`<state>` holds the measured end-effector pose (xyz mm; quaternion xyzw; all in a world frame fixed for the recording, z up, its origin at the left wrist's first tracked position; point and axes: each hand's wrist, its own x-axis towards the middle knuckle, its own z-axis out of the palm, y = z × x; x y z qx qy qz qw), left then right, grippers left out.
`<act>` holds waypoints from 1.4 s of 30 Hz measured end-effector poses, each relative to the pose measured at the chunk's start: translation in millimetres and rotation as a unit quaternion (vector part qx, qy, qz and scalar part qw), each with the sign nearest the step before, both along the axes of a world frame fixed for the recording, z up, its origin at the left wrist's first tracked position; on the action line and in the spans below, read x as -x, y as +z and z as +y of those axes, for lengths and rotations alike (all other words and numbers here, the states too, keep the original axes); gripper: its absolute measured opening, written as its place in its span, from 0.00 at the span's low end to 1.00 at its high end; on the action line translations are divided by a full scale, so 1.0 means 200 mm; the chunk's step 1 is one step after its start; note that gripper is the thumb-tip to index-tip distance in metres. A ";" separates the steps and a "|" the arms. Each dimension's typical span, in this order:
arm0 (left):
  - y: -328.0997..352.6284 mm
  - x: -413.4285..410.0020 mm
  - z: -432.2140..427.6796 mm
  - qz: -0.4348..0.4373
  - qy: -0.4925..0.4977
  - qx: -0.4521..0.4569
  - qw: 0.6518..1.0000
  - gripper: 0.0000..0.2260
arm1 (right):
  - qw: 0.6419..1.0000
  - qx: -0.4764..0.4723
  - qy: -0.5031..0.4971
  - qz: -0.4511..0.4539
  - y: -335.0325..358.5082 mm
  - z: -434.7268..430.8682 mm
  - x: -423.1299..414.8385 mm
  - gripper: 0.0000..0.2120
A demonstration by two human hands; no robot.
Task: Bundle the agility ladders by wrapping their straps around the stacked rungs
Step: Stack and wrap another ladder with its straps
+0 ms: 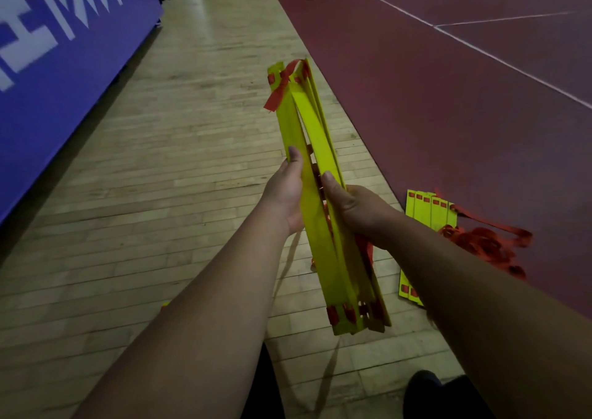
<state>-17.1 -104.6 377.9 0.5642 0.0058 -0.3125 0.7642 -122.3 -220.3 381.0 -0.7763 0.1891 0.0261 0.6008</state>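
Head view: both hands grip a stack of yellow rungs (317,130) above the wooden floor (179,162).
The left hand (285,191) curls round the stack's left side, thumb flat on it; the right hand (355,207) clasps the right side. A red strap (282,85) dangles at the stack's 12 o'clock end. A second ladder (429,210) lies at 4 o'clock, its loose straps (483,242) piled beside it.

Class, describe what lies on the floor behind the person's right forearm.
Yellow ladder rungs lie flat on the floor, with loose red strap heaped beside them. The right forearm covers their middle, so only the two ends show.
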 end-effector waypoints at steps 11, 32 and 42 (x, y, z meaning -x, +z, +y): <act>-0.03 -0.05 -0.04 0.033 0.052 0.021 0.998 0.39 | 0.987 0.150 -0.050 0.034 -0.06 0.05 -0.08 0.51; -0.09 -0.14 0.05 -0.026 0.102 -0.025 0.994 0.33 | 0.998 -0.052 -0.032 -0.008 -0.08 0.05 -0.04 0.29; -0.11 -0.09 -0.01 -0.072 0.121 -0.108 0.984 0.25 | 0.999 0.000 -0.033 -0.006 -0.10 0.07 -0.06 0.10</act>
